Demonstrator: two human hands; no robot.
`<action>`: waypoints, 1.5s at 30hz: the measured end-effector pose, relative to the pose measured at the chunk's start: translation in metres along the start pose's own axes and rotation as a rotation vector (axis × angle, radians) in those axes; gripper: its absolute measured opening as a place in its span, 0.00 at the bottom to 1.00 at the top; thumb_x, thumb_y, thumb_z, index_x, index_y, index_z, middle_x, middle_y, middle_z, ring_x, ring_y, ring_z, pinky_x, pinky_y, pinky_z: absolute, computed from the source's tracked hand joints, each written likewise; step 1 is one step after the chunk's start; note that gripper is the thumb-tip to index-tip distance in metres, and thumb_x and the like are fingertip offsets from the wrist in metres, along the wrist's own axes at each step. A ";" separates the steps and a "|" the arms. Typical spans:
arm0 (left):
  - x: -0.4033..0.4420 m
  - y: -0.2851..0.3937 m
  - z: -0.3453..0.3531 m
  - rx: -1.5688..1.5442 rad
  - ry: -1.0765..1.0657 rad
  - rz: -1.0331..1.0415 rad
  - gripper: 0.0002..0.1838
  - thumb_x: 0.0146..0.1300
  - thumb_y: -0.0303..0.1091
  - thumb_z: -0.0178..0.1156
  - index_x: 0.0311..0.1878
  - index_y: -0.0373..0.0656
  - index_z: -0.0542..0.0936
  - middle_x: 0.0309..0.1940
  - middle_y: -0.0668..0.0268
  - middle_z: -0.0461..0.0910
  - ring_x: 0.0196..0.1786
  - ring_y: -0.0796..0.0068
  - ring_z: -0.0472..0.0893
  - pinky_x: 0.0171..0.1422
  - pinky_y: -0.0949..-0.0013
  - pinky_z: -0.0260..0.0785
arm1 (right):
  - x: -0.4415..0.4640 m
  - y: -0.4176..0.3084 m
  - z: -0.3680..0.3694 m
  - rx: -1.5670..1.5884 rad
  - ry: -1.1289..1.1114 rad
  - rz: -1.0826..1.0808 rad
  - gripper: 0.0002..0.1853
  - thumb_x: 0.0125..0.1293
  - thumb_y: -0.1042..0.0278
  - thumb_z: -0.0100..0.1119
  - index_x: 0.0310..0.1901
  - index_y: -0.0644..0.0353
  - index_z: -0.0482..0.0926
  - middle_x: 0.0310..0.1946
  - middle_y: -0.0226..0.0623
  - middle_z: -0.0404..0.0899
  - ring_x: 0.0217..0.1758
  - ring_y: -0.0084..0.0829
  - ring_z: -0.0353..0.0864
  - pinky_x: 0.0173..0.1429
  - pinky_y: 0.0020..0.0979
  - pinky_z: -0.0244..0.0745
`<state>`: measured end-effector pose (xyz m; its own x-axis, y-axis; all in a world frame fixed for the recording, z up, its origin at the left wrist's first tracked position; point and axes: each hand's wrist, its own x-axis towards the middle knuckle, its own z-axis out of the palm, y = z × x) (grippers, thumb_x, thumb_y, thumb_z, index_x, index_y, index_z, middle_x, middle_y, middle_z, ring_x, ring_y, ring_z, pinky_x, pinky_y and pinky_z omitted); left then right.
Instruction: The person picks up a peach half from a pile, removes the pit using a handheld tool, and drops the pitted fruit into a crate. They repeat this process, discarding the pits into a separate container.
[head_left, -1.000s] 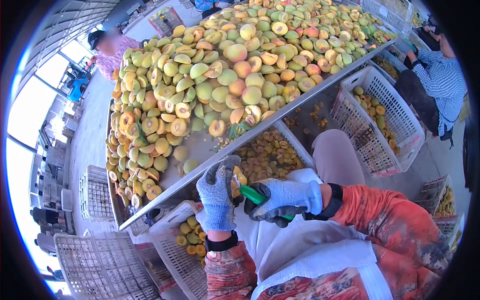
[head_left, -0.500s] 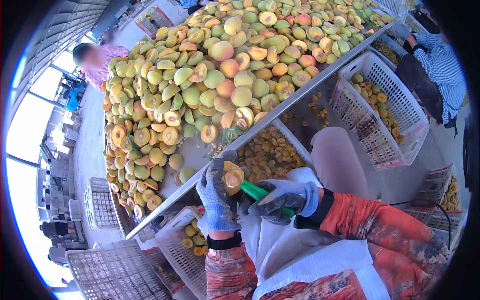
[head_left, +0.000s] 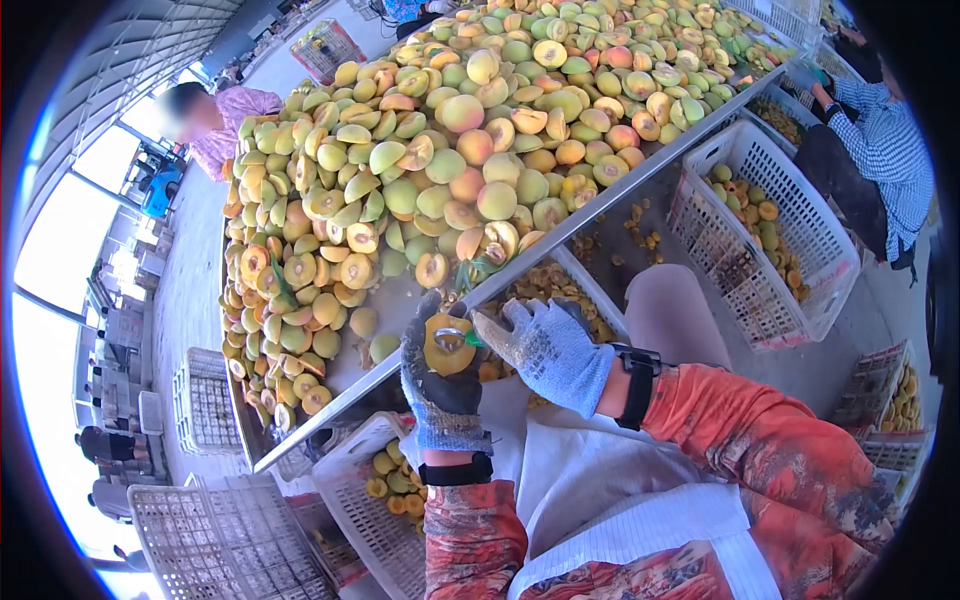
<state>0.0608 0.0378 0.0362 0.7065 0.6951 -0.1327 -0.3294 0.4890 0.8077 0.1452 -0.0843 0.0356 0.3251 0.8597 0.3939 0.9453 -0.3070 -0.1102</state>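
Observation:
My left hand point(head_left: 443, 408), in a blue-grey glove with a dark palm, is closed around a peach half point(head_left: 446, 358) with its yellow cut face up. My right hand point(head_left: 558, 352), gloved too, grips a green-handled pitting tool point(head_left: 474, 339). The tool's curved metal tip rests at the middle of the cut face. Most of the green handle is hidden behind the right hand. Both hands are above the near edge of a metal table point(head_left: 400, 358), which carries a large heap of halved peaches point(head_left: 440, 170).
Below the hands, a bin point(head_left: 592, 290) holds pits and scraps. Crates with peach halves stand at the right point(head_left: 765, 225) and lower left point(head_left: 345, 485). Another crate point(head_left: 215, 530) is further left. One person point(head_left: 225, 125) is across the table; another point(head_left: 875, 150) sits at the right.
My right hand has turned over and risen, bringing the tool's metal tip onto the cut face. The left hand has tilted the peach half upward. The view has shifted slightly.

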 end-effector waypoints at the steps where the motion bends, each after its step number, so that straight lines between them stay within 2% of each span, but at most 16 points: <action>1: -0.001 0.001 -0.001 -0.025 0.019 -0.047 0.23 0.64 0.45 0.48 0.57 0.42 0.69 0.49 0.58 0.72 0.48 0.65 0.75 0.47 0.63 0.74 | -0.001 -0.004 0.000 0.001 0.001 -0.007 0.26 0.54 0.69 0.47 0.58 0.54 0.67 0.36 0.40 0.72 0.34 0.36 0.74 0.37 0.38 0.70; 5: -0.008 0.005 0.006 -0.255 0.109 -0.081 0.23 0.62 0.42 0.52 0.56 0.38 0.67 0.48 0.56 0.71 0.47 0.64 0.75 0.48 0.59 0.73 | -0.013 -0.027 0.005 0.100 -0.076 -0.086 0.23 0.57 0.66 0.48 0.56 0.55 0.65 0.36 0.35 0.73 0.35 0.33 0.76 0.37 0.35 0.71; 7: -0.013 0.008 -0.005 -0.254 0.092 -0.052 0.22 0.62 0.41 0.52 0.55 0.38 0.69 0.45 0.55 0.73 0.44 0.63 0.76 0.48 0.57 0.73 | -0.021 -0.038 0.019 0.753 -0.091 0.086 0.29 0.51 0.70 0.55 0.58 0.59 0.65 0.38 0.44 0.76 0.36 0.43 0.78 0.40 0.40 0.72; 11: -0.033 0.046 -0.097 0.263 0.305 0.113 0.18 0.60 0.35 0.55 0.50 0.33 0.73 0.42 0.55 0.77 0.44 0.64 0.78 0.49 0.62 0.74 | -0.026 -0.015 0.020 0.907 -0.175 0.205 0.27 0.51 0.64 0.61 0.54 0.58 0.69 0.39 0.46 0.78 0.41 0.45 0.78 0.43 0.40 0.73; 13: -0.035 0.061 -0.199 0.984 0.274 0.153 0.18 0.56 0.25 0.58 0.51 0.30 0.72 0.45 0.56 0.76 0.46 0.68 0.77 0.49 0.67 0.74 | -0.034 0.005 0.026 0.891 -0.060 0.216 0.23 0.55 0.60 0.57 0.52 0.60 0.69 0.35 0.48 0.78 0.38 0.46 0.78 0.41 0.41 0.71; 15: -0.024 0.078 -0.163 0.918 0.495 0.156 0.19 0.54 0.19 0.58 0.51 0.30 0.72 0.45 0.57 0.76 0.45 0.72 0.77 0.49 0.72 0.73 | -0.034 0.021 0.017 0.630 -0.248 0.255 0.25 0.53 0.56 0.60 0.52 0.56 0.70 0.32 0.42 0.79 0.30 0.42 0.80 0.34 0.37 0.74; 19: 0.073 0.067 -0.103 0.863 0.341 -0.049 0.11 0.61 0.26 0.54 0.46 0.35 0.77 0.33 0.66 0.80 0.29 0.83 0.76 0.25 0.81 0.65 | -0.032 0.035 0.018 0.585 -0.288 0.285 0.26 0.52 0.51 0.60 0.50 0.56 0.71 0.29 0.40 0.79 0.25 0.39 0.79 0.28 0.35 0.72; 21: 0.137 0.032 -0.095 1.441 0.258 0.042 0.15 0.59 0.31 0.56 0.48 0.36 0.76 0.35 0.60 0.81 0.35 0.73 0.79 0.39 0.72 0.70 | -0.035 0.041 0.019 0.451 -0.383 0.351 0.27 0.50 0.48 0.61 0.48 0.56 0.72 0.28 0.40 0.78 0.25 0.39 0.78 0.28 0.35 0.71; 22: 0.165 0.011 -0.102 1.278 0.139 0.015 0.21 0.56 0.35 0.59 0.53 0.39 0.73 0.41 0.56 0.80 0.42 0.65 0.79 0.49 0.65 0.69 | -0.041 0.046 0.024 0.473 -0.377 0.357 0.25 0.51 0.50 0.61 0.48 0.57 0.72 0.29 0.41 0.78 0.29 0.41 0.79 0.33 0.36 0.72; 25: 0.171 -0.034 -0.031 1.973 0.261 -0.020 0.30 0.50 0.39 0.64 0.57 0.45 0.69 0.53 0.51 0.71 0.53 0.52 0.74 0.57 0.57 0.66 | -0.043 0.062 0.014 0.665 -0.170 0.364 0.23 0.53 0.54 0.61 0.47 0.58 0.72 0.31 0.42 0.78 0.33 0.43 0.79 0.37 0.38 0.73; 29: 0.159 -0.038 -0.039 1.813 0.121 0.212 0.29 0.50 0.36 0.64 0.57 0.43 0.70 0.54 0.53 0.71 0.54 0.55 0.74 0.56 0.62 0.68 | -0.047 0.061 0.015 0.739 -0.129 0.471 0.21 0.55 0.56 0.60 0.47 0.59 0.72 0.32 0.42 0.78 0.35 0.43 0.79 0.39 0.38 0.73; 31: 0.137 -0.018 -0.039 0.965 0.040 0.333 0.27 0.48 0.30 0.63 0.55 0.41 0.70 0.48 0.56 0.74 0.49 0.61 0.77 0.50 0.64 0.73 | -0.042 0.053 0.014 0.696 0.012 0.382 0.14 0.59 0.58 0.55 0.42 0.57 0.71 0.27 0.39 0.77 0.26 0.43 0.77 0.30 0.37 0.71; 35: 0.053 0.025 -0.040 -0.319 0.143 -0.172 0.25 0.56 0.42 0.56 0.56 0.45 0.68 0.41 0.55 0.76 0.34 0.59 0.79 0.32 0.62 0.76 | -0.025 0.030 -0.008 0.745 -0.173 0.279 0.13 0.58 0.59 0.57 0.40 0.57 0.71 0.24 0.41 0.76 0.25 0.44 0.77 0.29 0.36 0.70; 39: 0.000 0.032 -0.017 -0.172 0.079 -0.094 0.27 0.58 0.47 0.54 0.58 0.46 0.65 0.41 0.52 0.76 0.34 0.58 0.79 0.27 0.64 0.73 | -0.004 0.000 -0.031 0.619 -0.147 0.066 0.15 0.59 0.54 0.56 0.38 0.58 0.72 0.20 0.41 0.75 0.21 0.42 0.76 0.24 0.37 0.68; 41: -0.017 0.032 -0.017 0.062 -0.045 -0.025 0.30 0.59 0.51 0.52 0.60 0.41 0.64 0.48 0.52 0.70 0.51 0.59 0.74 0.48 0.64 0.71 | -0.001 -0.010 -0.027 0.564 0.049 0.005 0.17 0.58 0.51 0.56 0.37 0.57 0.72 0.19 0.39 0.74 0.19 0.40 0.75 0.23 0.37 0.69; 45: -0.046 0.038 -0.013 0.118 -0.064 -0.004 0.30 0.62 0.52 0.50 0.58 0.38 0.64 0.36 0.59 0.75 0.30 0.66 0.78 0.23 0.71 0.71 | -0.001 -0.021 -0.039 0.407 0.080 -0.061 0.17 0.58 0.50 0.56 0.39 0.57 0.73 0.18 0.39 0.74 0.19 0.39 0.75 0.22 0.36 0.69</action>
<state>0.0075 0.0312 0.0654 0.7472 0.6567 -0.1024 -0.2530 0.4235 0.8699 0.1245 -0.0944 0.0731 0.2802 0.8320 0.4789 0.9013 -0.0563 -0.4296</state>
